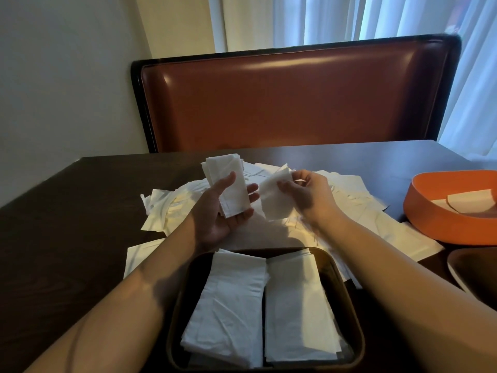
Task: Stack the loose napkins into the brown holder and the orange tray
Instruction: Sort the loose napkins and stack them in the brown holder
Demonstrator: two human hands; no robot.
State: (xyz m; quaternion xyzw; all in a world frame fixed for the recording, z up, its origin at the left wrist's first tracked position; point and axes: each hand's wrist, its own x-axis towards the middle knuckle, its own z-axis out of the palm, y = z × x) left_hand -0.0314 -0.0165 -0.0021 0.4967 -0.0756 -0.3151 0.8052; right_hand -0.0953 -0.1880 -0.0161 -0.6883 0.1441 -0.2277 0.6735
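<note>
Folded napkin bundle (228, 184): white, several layers, lying across the palm and fingers of the left hand (220, 211); thumb pressed on its near face, fingertips curled up at its right edge. Upper end stands clear above the fingers.

Single napkin (274, 200): white, crumpled, pinched at its top edge between thumb and fingers of the right hand (309, 195); it hangs below those fingers, just beside the bundle, its left edge near the left fingertips.

Loose napkins (357, 189): white, scattered in a heap on the table beneath and beyond both hands, spreading left of the left hand and right of the right hand.

Brown holder (347, 305): rounded square, below the wrists, nearest the camera. Contains two side-by-side stacks of napkins (231, 305), laid flat.

Orange tray (441, 224): oval, well to the right of the right fingers; some folded white napkins inside.

Second dish (468, 270): brown rim, partly in view below the orange tray; contents cannot be told.

Table (67, 211): dark wood.

Bench back (295, 103): red-brown, padded, beyond the table.

Curtain (376, 17): pale, sheer, behind the bench.
</note>
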